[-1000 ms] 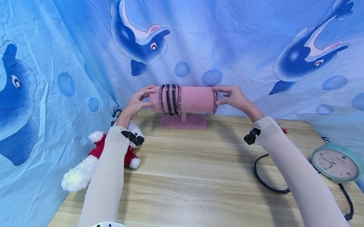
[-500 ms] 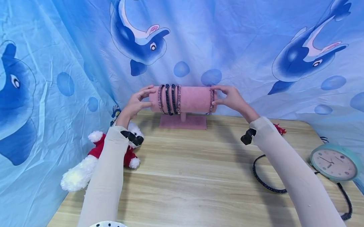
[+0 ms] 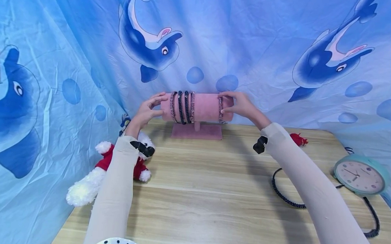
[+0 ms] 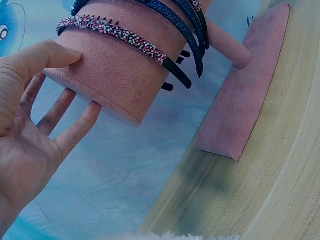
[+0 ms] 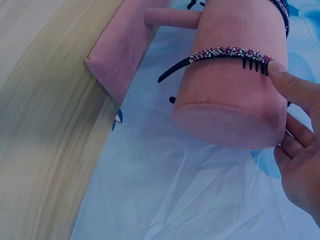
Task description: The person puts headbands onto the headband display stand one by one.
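A pink velvet roll-shaped display stand [image 3: 207, 107] stands at the back of the table. My left hand [image 3: 146, 113] holds its left end, with the thumb [image 4: 65, 57] on the velvet and the other fingers round the end. Beside that hand sits a glittery toothed headband [image 4: 112, 31]. Two dark headbands [image 3: 181, 108] and another glittery one [image 3: 192, 109] follow to its right. Near the roll's right end, my right hand [image 3: 240, 105] pinches a separate glittery headband [image 5: 230, 52], its thumb at the rhinestone band. The far side of the roll hides part of the right fingers.
A white plush toy [image 3: 86, 186] in red lies at the left, partly behind my left arm. To the right are a mint alarm clock [image 3: 360, 176], a black braided hoop [image 3: 281, 195], another black curved band [image 3: 374, 216] and a red item [image 3: 298, 139]. A dolphin-print curtain [image 3: 208, 36] hangs behind.
My right hand has slid the glittery headband leftward along the roll, from its right rim inward. The left hand stays at the left end. More of the red item shows.
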### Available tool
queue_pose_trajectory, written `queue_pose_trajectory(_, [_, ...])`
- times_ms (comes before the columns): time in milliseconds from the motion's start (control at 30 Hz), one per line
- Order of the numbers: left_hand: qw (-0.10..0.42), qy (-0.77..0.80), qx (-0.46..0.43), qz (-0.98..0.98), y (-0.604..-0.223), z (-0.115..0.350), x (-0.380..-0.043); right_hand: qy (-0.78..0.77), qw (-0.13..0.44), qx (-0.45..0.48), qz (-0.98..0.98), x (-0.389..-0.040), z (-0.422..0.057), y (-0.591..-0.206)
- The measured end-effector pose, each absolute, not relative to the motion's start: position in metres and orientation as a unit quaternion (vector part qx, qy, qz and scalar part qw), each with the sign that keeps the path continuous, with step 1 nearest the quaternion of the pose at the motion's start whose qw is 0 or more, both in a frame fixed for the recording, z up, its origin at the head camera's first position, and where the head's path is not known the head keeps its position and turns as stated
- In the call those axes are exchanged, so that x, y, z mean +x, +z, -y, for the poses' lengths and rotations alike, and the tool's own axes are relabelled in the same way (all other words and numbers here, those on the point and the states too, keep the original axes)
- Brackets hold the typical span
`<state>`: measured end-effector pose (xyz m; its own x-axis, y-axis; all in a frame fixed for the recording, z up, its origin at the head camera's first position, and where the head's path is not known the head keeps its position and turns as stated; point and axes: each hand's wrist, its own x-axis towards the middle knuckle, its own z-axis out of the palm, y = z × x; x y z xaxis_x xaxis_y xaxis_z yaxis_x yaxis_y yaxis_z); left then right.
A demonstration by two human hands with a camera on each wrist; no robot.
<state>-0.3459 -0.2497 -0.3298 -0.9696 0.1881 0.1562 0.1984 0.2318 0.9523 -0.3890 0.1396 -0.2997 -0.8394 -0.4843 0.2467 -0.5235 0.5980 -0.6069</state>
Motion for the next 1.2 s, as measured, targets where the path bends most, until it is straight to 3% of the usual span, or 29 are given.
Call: queue_pose_trajectory(1200, [0.015, -0.613, -0.131, 0.779, -0.332, 0.251, -0.345, 0.317, 0.036, 0.305, 0.897, -0.394, -0.096, -0.296])
